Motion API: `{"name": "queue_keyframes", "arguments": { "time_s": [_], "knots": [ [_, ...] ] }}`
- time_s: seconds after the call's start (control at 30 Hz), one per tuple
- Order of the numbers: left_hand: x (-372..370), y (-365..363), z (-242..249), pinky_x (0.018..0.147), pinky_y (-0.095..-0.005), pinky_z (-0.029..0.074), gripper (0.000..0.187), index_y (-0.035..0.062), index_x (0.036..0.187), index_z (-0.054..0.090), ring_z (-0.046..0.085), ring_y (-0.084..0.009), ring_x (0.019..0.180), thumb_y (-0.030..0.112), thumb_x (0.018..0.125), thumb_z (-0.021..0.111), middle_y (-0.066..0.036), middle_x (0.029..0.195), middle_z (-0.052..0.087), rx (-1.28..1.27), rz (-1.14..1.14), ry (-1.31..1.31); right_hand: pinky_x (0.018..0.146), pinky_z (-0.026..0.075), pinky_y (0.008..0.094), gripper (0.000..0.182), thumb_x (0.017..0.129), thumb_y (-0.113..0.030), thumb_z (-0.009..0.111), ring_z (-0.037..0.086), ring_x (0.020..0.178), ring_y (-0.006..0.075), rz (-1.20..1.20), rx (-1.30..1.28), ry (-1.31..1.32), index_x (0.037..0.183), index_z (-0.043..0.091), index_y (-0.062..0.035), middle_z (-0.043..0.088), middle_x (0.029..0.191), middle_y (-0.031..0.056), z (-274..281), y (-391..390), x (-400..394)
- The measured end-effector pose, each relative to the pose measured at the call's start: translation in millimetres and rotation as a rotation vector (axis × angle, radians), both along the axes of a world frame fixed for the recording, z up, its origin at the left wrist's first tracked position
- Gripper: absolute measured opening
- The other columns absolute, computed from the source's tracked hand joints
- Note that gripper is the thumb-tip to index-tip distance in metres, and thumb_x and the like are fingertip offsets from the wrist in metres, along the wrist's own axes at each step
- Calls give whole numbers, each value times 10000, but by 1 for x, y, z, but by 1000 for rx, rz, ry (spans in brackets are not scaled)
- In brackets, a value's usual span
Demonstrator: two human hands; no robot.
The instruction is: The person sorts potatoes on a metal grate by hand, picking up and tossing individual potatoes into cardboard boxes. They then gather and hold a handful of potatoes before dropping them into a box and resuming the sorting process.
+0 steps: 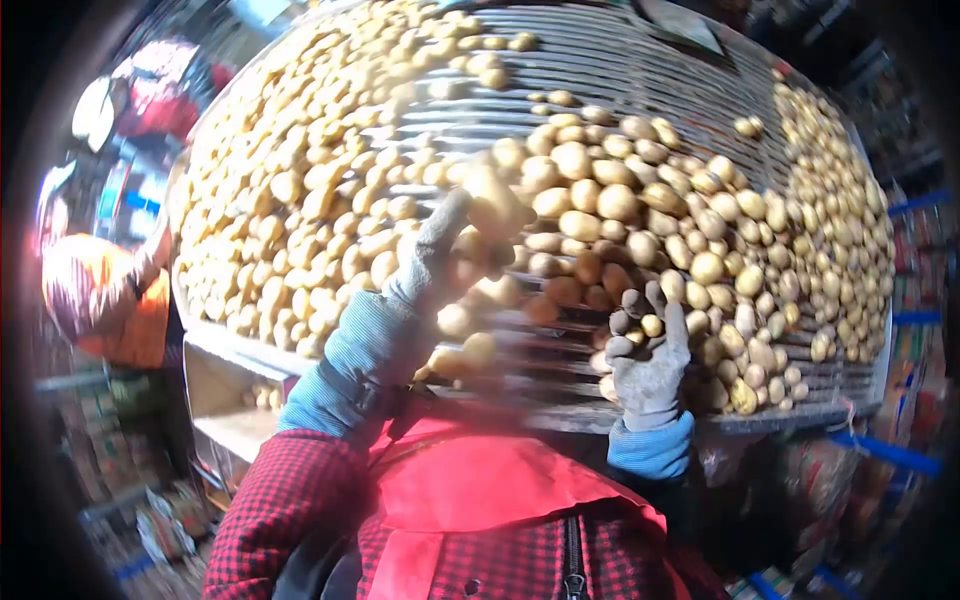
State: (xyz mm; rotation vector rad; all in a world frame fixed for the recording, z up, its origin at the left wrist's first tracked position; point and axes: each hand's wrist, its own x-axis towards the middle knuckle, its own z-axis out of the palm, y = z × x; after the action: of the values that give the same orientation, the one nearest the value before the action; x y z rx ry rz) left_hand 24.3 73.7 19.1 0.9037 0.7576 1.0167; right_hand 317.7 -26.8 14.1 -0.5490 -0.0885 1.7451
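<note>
Potatoes (617,203) of many sizes lie spread over a slatted sorting table (560,45). My left hand (440,255), in a grey glove with a blue cuff, is over the middle of the table. Motion smears its fingers, which appear closed around a pale potato (490,200) blurred along with them. Near the front edge, my right hand (648,370) wears a dirty grey glove. Its palm faces up and its fingers curl around a small yellow potato (652,325). Other potatoes lie close beside its fingertips.
A dense heap of potatoes (270,200) covers the table's left side, and smaller ones (835,240) line the right. Below the left front edge is a wooden compartment (225,385) with potatoes inside. A person in orange (110,300) stands at the left. Filled sacks (840,480) sit at the lower right.
</note>
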Motion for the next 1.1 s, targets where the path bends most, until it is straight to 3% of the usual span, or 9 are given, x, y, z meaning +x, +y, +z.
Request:
{"name": "queue_keyframes", "arguments": {
  "time_s": [0.07, 0.2, 0.27, 0.33, 0.47, 0.5, 0.63, 0.9, 1.1],
  "knots": [
    [-28, -21, 22, 714, -320, 524, 307, 59, 1219, 592, 587, -143, 876, 21, 921, 656, -85, 1094, 623, -272, 102, -279, 601, 569, 303, 432, 1068, -461, 463, 692, 930, 251, 33, -80, -65, 1322, 614, -146, 686, 1188, 120, 3, 4, -23],
    [-81, -60, 0, 795, -321, 494, 412, 138, 1323, 574, 578, -155, 873, 428, 1052, 467, -49, 1150, 621, 142, 294, 29, 635, 601, 318, 427, 1067, -452, 466, 682, 932, 257, 251, -75, -55, 1311, 615, -135, 683, 1186, 137, 18, 19, -90],
    [-114, -77, 4, 808, -317, 491, 455, 147, 1319, 588, 571, -145, 890, 487, 1027, 509, -25, 1165, 618, -267, 383, -332, 610, 589, 299, 423, 1062, -453, 480, 680, 923, 244, 378, -69, -77, 1312, 610, -137, 682, 1180, 136, 19, 21, -125],
    [-151, -103, -13, 777, -299, 497, 514, 141, 1334, 568, 574, -143, 936, 518, 985, 575, -22, 1151, 620, -193, 400, -292, 582, 568, 282, 411, 1054, -447, 503, 679, 913, 226, 500, -39, -105, 1303, 614, -140, 686, 1178, 131, 20, 19, -157],
    [-200, -158, 20, 684, -316, 533, 683, 105, 1512, 398, 645, -182, 801, 431, 964, 642, -111, 1183, 681, -70, 679, -393, 750, 591, 372, 452, 1080, -423, 431, 668, 1064, 308, 794, -25, 133, 1397, 588, -143, 650, 1321, 153, 10, 25, -208],
    [-213, -170, 19, 686, -313, 536, 680, 105, 1511, 401, 646, -178, 804, 424, 963, 649, -108, 1178, 679, -13, 731, -411, 648, 603, 332, 424, 1068, -442, 453, 691, 989, 272, 787, -74, 17, 1351, 602, -164, 702, 1224, 131, 24, 22, -231],
    [-261, -233, -1, 681, -305, 546, 644, 109, 1493, 426, 650, -167, 801, 415, 973, 654, -101, 1148, 673, 116, 982, -424, 605, 545, 270, 416, 1063, -417, 471, 662, 870, 228, 848, -78, -232, 1382, 575, -172, 694, 1191, 91, 31, 15, -288],
    [-305, -383, -39, 590, -288, 576, 579, 74, 1383, 526, 672, -163, 717, 503, 1000, 586, -123, 1083, 701, -78, 1545, -247, 624, 474, 254, 437, 1026, -431, 537, 587, 852, 172, 1020, 7, -572, 1369, 589, -166, 658, 1137, 69, 32, 2, -360],
    [-353, -494, -54, 533, -268, 569, 456, 93, 1286, 589, 653, -140, 652, 449, 1002, 603, -68, 950, 691, -286, 1988, -44, 633, 489, 289, 453, 1042, -420, 510, 585, 896, 226, 1105, -64, -356, 1384, 573, -129, 660, 1176, 103, 15, 17, -376]
  ]
}}
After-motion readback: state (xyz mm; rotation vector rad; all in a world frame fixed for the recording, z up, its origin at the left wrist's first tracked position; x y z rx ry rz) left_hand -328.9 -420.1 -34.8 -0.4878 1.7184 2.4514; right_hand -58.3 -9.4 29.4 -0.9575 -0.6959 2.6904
